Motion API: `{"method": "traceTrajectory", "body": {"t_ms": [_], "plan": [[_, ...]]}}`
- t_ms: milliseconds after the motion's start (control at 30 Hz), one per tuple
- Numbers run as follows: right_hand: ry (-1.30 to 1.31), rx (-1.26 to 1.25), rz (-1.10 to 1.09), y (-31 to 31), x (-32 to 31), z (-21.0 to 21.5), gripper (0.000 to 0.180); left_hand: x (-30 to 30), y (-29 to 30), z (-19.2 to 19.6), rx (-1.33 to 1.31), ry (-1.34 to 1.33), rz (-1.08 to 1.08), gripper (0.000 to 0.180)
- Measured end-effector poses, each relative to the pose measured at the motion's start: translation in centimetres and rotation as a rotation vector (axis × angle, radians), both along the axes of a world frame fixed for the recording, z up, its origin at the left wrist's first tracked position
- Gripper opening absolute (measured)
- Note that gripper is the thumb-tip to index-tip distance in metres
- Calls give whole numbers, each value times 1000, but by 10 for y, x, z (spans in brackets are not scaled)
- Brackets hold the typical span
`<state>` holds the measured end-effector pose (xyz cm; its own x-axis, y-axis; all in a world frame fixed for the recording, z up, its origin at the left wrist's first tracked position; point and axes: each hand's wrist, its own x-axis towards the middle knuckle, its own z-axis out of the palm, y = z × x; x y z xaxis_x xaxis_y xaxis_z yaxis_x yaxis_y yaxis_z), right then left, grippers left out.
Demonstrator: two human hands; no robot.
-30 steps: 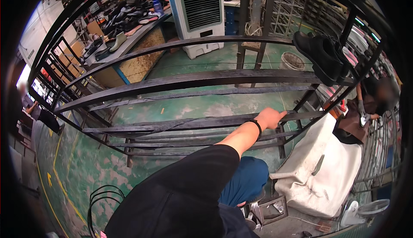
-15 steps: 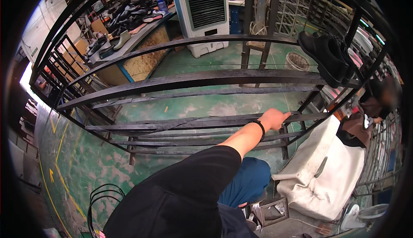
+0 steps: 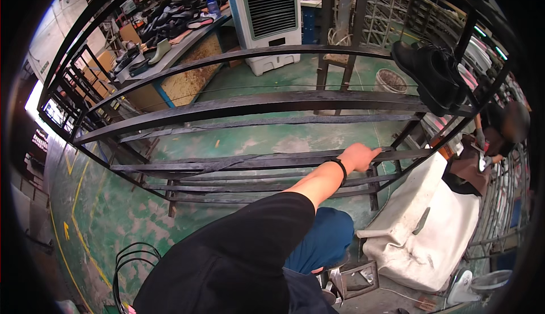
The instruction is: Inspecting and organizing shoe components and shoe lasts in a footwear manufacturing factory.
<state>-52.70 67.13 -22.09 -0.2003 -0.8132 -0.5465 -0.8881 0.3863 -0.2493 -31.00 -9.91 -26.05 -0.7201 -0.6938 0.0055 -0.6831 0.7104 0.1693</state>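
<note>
I wore a black short-sleeved shirt (image 3: 227, 263), loose at the shoulder, the sleeve ending near my elbow. My forearm was bare below it. A thin black band (image 3: 339, 166) circled my wrist, just behind my hand (image 3: 359, 156). My trousers (image 3: 321, 240) were blue, seen below the sleeve.

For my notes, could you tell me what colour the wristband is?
Black, on the right hand's wristband; head view.
</note>
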Motion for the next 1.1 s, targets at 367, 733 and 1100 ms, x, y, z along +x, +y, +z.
{"method": "traceTrajectory", "body": {"t_ms": [367,733,1100], "plan": [[-172,88,-629,-93,72,122,50,-26,1,4,79,37,-38,73],[-194,155,-658,-110,75,135,50,-22,3,4,68,43,-20,70],[-190,127,-569,-112,37,97,46,-28,3,2,21,143,-43,64]]}}
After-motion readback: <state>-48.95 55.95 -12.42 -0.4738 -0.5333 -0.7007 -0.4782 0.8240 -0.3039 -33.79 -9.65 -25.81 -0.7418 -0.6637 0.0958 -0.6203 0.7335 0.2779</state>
